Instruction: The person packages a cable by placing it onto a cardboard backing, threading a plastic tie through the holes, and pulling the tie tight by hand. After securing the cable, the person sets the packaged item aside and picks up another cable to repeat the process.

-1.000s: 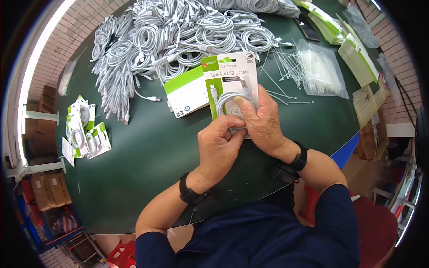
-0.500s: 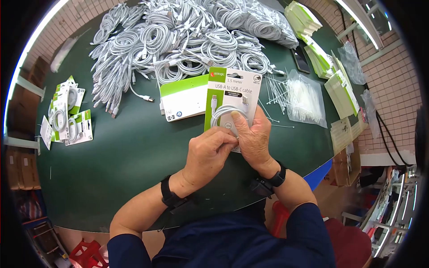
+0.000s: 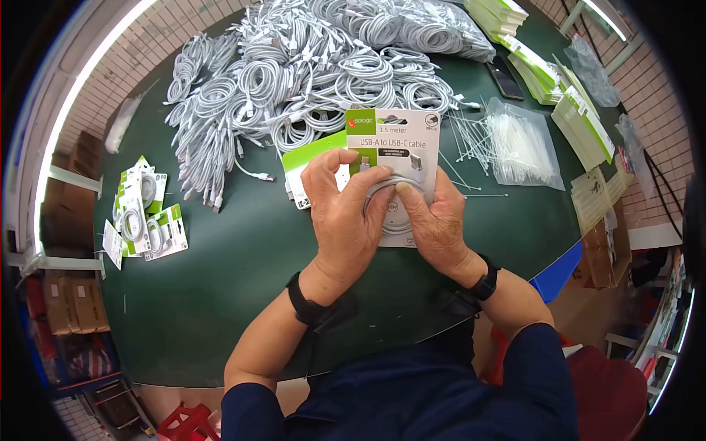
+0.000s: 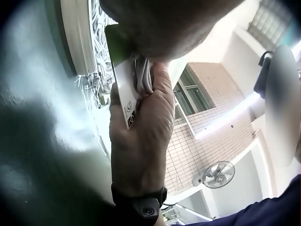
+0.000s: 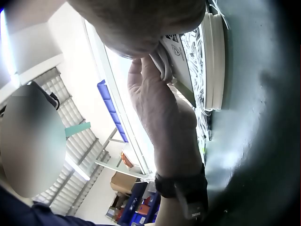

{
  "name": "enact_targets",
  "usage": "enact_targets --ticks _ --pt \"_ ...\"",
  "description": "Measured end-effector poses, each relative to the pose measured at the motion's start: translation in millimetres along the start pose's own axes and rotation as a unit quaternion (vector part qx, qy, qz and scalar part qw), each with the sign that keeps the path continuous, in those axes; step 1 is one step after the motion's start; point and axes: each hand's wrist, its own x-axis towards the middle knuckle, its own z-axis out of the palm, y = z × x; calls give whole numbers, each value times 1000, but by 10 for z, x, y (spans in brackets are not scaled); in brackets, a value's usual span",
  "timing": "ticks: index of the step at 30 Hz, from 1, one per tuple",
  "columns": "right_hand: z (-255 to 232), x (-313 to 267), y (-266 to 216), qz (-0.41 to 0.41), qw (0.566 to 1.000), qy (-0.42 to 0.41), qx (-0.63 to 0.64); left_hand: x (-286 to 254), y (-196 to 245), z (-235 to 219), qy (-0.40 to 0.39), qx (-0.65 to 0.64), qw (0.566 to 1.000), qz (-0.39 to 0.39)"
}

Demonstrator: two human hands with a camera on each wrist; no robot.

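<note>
Upright over the table, a white and green USB-A to USB-C cable card [image 3: 397,136] is held between both hands in the head view. A coiled light-grey cable [image 3: 376,192] lies against the card's front. My left hand [image 3: 340,213] pinches the coil's left side between thumb and forefinger, its other fingers bent near the card's left edge. My right hand [image 3: 441,229] grips the card's right edge, thumb pressed on the coil and fingers behind. In the left wrist view the cable loops [image 4: 142,75] stand out from the card [image 4: 123,87].
A large heap of coiled cables [image 3: 294,81] covers the far table. Behind the hands lies a stack of cards [image 3: 294,173]. Several carded cables [image 3: 143,213] lie at left. White cable ties [image 3: 522,143] in a bag, a phone [image 3: 506,79] and more card stacks [image 3: 581,128] are at right.
My left hand has moved up from the card's lower edge to the coil's left side, its fingers now spread over the card's left part. My right hand keeps its grip on the card.
</note>
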Motion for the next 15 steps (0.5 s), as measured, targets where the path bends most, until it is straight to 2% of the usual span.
enact_targets --ticks 3,7,12,15 --pt "-69 -19 21 -8 999 -10 -37 -52 49 107 3 -66 997 -46" --pt "-68 -57 7 -5 999 -1 -50 -81 23 98 -22 -63 997 -34" --pt "-47 -3 29 -1 1000 -7 -24 -63 -15 70 11 -68 998 -3" --pt "-73 92 9 52 998 -12 22 -62 118 -14 16 -130 984 -124"
